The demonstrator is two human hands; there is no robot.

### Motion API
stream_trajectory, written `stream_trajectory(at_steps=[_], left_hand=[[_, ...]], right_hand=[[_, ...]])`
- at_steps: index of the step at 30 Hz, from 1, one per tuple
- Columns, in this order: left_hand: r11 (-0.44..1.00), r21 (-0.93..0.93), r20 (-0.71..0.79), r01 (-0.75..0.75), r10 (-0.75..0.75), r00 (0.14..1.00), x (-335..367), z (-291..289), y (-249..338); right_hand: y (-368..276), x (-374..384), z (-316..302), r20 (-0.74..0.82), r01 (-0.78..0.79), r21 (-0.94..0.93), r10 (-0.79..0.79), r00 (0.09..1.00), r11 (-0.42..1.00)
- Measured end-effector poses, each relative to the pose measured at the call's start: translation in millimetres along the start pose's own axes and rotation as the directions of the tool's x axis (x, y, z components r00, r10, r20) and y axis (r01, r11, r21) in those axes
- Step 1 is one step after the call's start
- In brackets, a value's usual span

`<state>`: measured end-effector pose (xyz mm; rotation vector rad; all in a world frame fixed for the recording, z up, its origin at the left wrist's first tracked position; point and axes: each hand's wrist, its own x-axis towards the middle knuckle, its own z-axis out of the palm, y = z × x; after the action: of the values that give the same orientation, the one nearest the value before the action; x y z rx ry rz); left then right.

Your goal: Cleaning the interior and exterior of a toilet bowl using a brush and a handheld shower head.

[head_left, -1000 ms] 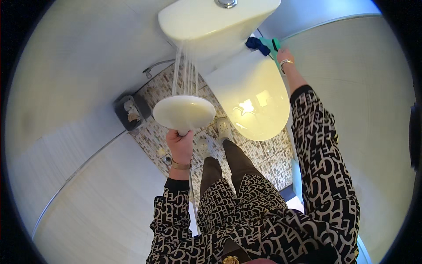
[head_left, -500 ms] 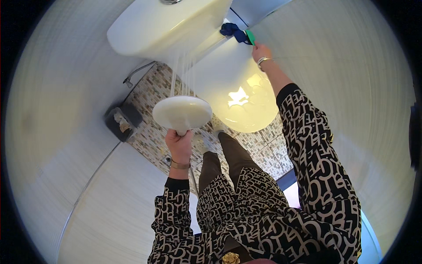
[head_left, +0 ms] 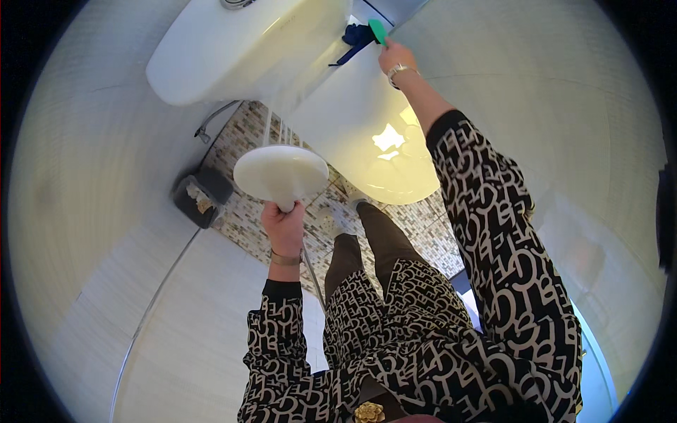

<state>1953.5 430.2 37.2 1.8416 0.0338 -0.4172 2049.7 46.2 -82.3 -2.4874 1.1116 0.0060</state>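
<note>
My left hand (head_left: 283, 229) is closed round the handle of a white shower head (head_left: 281, 173). Thin streams of water (head_left: 268, 127) run from it toward the white cistern (head_left: 211, 60). At the back of the shut toilet lid (head_left: 345, 127), beside the cistern, my right hand (head_left: 397, 59) grips a scrubber with a green top (head_left: 378, 31) and a dark blue strip. A dark blue bunched part (head_left: 356, 34) shows next to the strip; whether it belongs to the scrubber I cannot tell. The right fingertips are partly hidden.
A dark bin (head_left: 202, 197) with crumpled paper stands by the left wall. Above it, a small tap with a hose (head_left: 203, 132) is on the wall. Mosaic tiles (head_left: 247, 134) cover the floor, and pale walls curve close on both sides.
My right hand has moved farther back with the scrubber, whose blue strip now slants toward the cistern. My left hand still holds the spraying shower head. The whole view has shifted slightly.
</note>
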Motion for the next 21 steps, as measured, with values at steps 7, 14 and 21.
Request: stream_trajectory(at_steps=[7,14,21], left_hand=[[0.997,-0.065,-0.052,0.050,-0.053,0.997,-3,-17,-19],[0.958,-0.200,-0.033,0.203,-0.214,0.976,-6,-18,-19],[0.993,0.004,-0.008,0.120,-0.120,0.993,-12,-31,-34]], right_hand=[[-47,-59,25,0.347,0.276,-0.142,-0.213,0.913,0.951],[48,-124,13,0.343,0.412,-0.076,-0.364,0.866,0.908],[78,-157,26,0.223,0.292,-0.049,-0.274,0.935,0.955]])
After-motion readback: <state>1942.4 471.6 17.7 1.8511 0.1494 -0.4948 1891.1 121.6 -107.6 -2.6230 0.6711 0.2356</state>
